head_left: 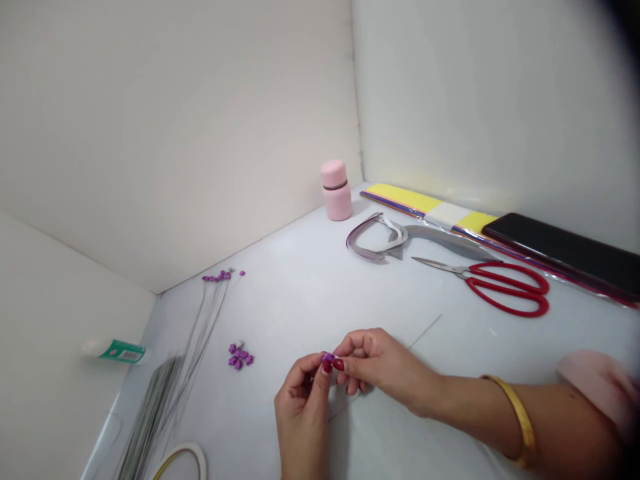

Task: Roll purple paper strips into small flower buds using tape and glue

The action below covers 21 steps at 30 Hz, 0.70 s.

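My left hand (pixel 303 407) and my right hand (pixel 377 363) meet low in the middle of the white table, fingertips pinched together on a tiny purple paper piece (pixel 328 358). Both hands are closed around it. A thin wire (pixel 425 330) runs from under my right hand toward the upper right. My right wrist wears a gold bangle (pixel 520 417). A small heap of similar purple pieces (pixel 240 357) lies to the left of my hands.
Red scissors (pixel 505 287), curled purple and grey paper strips (pixel 380 240), a coloured paper pack (pixel 430 207) and a black phone (pixel 565 250) lie at the right. A pink bottle (pixel 337 190) stands in the corner. Wires with purple tips (pixel 210 307), a glue tube (pixel 117 350) and a tape roll (pixel 183 460) are at left.
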Available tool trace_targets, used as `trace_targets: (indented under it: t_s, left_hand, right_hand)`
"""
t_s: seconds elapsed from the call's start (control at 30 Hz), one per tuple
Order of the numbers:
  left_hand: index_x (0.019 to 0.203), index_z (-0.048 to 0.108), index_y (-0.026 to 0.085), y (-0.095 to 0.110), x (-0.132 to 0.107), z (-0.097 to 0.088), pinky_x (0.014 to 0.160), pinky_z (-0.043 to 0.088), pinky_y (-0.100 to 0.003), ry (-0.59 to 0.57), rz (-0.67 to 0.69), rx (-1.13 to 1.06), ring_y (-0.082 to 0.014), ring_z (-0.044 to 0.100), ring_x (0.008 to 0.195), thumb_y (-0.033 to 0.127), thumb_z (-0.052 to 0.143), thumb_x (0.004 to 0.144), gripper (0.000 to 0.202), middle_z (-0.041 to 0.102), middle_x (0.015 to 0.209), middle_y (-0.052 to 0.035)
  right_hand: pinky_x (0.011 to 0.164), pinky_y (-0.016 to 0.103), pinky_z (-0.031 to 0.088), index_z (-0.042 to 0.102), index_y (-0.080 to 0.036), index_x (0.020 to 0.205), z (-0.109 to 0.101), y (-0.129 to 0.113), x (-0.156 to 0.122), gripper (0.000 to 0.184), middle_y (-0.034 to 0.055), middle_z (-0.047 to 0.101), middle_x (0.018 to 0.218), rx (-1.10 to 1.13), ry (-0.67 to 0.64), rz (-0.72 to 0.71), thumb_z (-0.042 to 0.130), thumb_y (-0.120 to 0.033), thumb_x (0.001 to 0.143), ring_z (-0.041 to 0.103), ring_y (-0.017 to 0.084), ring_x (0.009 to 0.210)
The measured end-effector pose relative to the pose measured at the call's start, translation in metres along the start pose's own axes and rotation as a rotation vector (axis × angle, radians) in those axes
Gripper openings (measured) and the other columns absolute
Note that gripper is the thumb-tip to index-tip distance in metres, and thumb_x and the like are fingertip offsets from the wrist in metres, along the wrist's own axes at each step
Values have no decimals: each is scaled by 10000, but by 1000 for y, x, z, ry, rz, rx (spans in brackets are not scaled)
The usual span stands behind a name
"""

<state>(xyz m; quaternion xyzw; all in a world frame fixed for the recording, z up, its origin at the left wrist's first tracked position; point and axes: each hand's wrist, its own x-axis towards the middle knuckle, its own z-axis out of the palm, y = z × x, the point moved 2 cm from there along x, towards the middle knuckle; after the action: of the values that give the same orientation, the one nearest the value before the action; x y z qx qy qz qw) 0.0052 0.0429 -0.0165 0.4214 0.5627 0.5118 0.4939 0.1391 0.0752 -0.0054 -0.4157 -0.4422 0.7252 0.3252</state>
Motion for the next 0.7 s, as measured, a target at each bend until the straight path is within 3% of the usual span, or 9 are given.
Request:
trace_targets:
  t_s: [0.27, 0.43, 0.57, 0.7]
  left_hand:
    - [775, 659, 142, -1, 1, 3, 669, 476, -260, 41, -75, -115, -158, 617, 681, 265, 641, 713, 139, 695, 698, -48]
    - [788, 663, 152, -2, -1, 0, 680, 479, -274, 82, -61, -16, -177, 625, 714, 293, 636, 708, 164, 706, 737, -61]
    - [794, 667, 178, 3, -6, 0, 684, 470, -300, 166, 167, 217, -196, 619, 729, 281, 600, 730, 139, 692, 784, -67]
    - [826, 668, 206, 7, -10, 4, 710, 460, -304, 143, 479, 413, -188, 595, 772, 190, 553, 766, 131, 652, 828, -59]
  right_hand:
    - [453, 183, 338, 542, -135, 686, -2, 0, 0, 202, -4, 606, 594, -41, 32, -9, 620, -319, 706, 535, 76, 488]
    - [474, 188, 351, 568, -137, 735, 0, -1, -2, 216, 4, 622, 636, -18, 0, 11, 617, -346, 713, 546, 79, 509]
    - [478, 186, 344, 571, -130, 759, 1, -1, -3, 243, 6, 621, 649, 32, -11, 30, 635, -357, 700, 545, 74, 512]
    - [472, 181, 329, 567, -127, 773, 2, 1, -2, 288, -5, 613, 649, 84, -18, 8, 671, -374, 668, 537, 67, 508]
